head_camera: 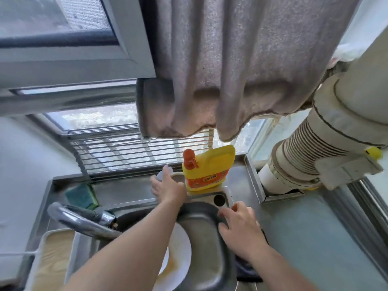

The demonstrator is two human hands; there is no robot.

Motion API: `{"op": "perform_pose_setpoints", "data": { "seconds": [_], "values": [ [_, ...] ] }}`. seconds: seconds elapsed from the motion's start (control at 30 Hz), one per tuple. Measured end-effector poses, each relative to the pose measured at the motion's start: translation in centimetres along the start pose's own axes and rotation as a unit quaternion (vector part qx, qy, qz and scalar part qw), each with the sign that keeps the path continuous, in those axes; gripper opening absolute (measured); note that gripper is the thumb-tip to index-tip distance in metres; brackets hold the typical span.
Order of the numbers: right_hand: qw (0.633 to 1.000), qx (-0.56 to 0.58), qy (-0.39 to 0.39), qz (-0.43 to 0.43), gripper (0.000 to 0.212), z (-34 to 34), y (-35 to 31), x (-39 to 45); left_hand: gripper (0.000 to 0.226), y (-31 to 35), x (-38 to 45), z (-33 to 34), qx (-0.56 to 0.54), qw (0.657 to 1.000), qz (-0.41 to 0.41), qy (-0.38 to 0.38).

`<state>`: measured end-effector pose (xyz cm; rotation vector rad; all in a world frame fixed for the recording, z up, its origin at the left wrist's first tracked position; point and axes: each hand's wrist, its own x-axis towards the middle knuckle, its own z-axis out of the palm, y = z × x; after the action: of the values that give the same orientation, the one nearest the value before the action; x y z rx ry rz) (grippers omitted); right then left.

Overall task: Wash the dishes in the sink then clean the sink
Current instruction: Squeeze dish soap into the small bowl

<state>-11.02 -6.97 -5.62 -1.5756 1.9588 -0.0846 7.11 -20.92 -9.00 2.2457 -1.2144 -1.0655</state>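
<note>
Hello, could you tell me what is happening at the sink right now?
A person stands at a steel sink, seemingly just starting the washing-up. The left hand reaches to the back ledge beside the yellow soap bottle and touches a pale object there; I cannot tell whether it has a grip on it. The right hand rests open on the sink's right rim. A white plate with yellowish residue lies in the basin, unwashed. A green sponge sits untouched behind the faucet.

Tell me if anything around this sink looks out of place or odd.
One thing: the white plate in the sink stands tilted on edge against the left wall, with yellowish residue on it. The left hand reaches toward a small pale object behind the sink, beside the yellow soap bottle. Otherwise nothing looks spilled or broken.
</note>
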Motion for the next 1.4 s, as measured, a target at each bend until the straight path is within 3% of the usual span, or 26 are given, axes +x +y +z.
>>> {"op": "perform_pose_setpoints", "data": {
  "seconds": [0.13, 0.27, 0.37, 0.5, 0.6, 0.67, 0.77, 0.83, 0.9, 0.97, 1.03, 1.13, 1.23, 1.4],
  "values": [
    [0.997, 0.077, -0.013, -0.028, 0.029, 0.5, -0.6, 0.7, 0.091, 0.4, 3.4, -0.9, 0.108, 0.994, 0.024, -0.009],
    [0.994, 0.105, -0.024, -0.011, 0.027, 1.4, 1.0, 0.4, 0.075, -0.7, 4.3, -0.9, 0.166, 0.984, 0.054, 0.024],
    [0.992, 0.12, -0.03, 0.015, 0.025, 1.7, 2.1, 0.1, 0.064, -1.4, 4.1, -0.9, 0.194, 0.979, 0.031, 0.046],
    [0.99, 0.137, -0.033, 0.02, 0.023, 1.7, 2.8, 0.0, 0.077, -1.3, 3.3, -1.2, 0.117, 0.988, -0.048, 0.085],
    [0.987, 0.159, -0.035, 0.012, 0.025, 0.9, 2.4, 0.1, 0.088, -1.2, 1.4, -1.0, 0.054, 0.994, -0.039, 0.089],
    [0.983, 0.179, -0.03, 0.004, 0.029, 0.0, 1.8, 0.4, 0.077, -1.6, -0.4, -0.7, 0.0, 0.996, -0.036, 0.086],
    [0.982, 0.188, 0.013, -0.017, 0.029, -1.8, 0.7, 1.3, 0.024, -3.6, -2.7, -0.8, -0.059, 0.996, -0.021, 0.067],
    [0.98, 0.195, 0.03, -0.017, 0.026, -2.9, -0.1, 1.9, 0.01, -4.6, -3.0, -1.6, -0.08, 0.995, -0.012, 0.054],
    [0.98, 0.198, 0.03, -0.019, 0.026, -3.4, -0.6, 2.1, 0.012, -4.5, -1.8, -2.3, -0.078, 0.994, -0.012, 0.082],
    [0.98, 0.196, 0.021, -0.028, 0.024, -3.1, -0.9, 1.9, 0.039, -3.5, 0.2, -2.7, -0.062, 0.99, -0.013, 0.127],
    [0.979, 0.201, 0.004, -0.036, 0.026, -2.0, -0.7, 1.3, 0.064, -2.5, 1.9, -2.8, -0.035, 0.994, -0.02, 0.099],
    [0.978, 0.204, -0.016, -0.031, 0.032, -0.4, 0.4, 0.0, 0.047, -2.9, 2.8, -2.1, 0.054, 0.997, -0.011, 0.05],
    [0.981, 0.194, -0.028, -0.008, 0.031, 0.6, 1.7, -0.9, 0.023, -4.7, 1.8, -1.0, 0.086, 0.991, 0.006, 0.102],
    [0.979, 0.201, -0.031, 0.004, 0.028, 0.1, 2.2, -0.5, 0.036, -6.8, -0.7, -1.4, 0.002, 0.985, -0.035, 0.171]
  ]
}}
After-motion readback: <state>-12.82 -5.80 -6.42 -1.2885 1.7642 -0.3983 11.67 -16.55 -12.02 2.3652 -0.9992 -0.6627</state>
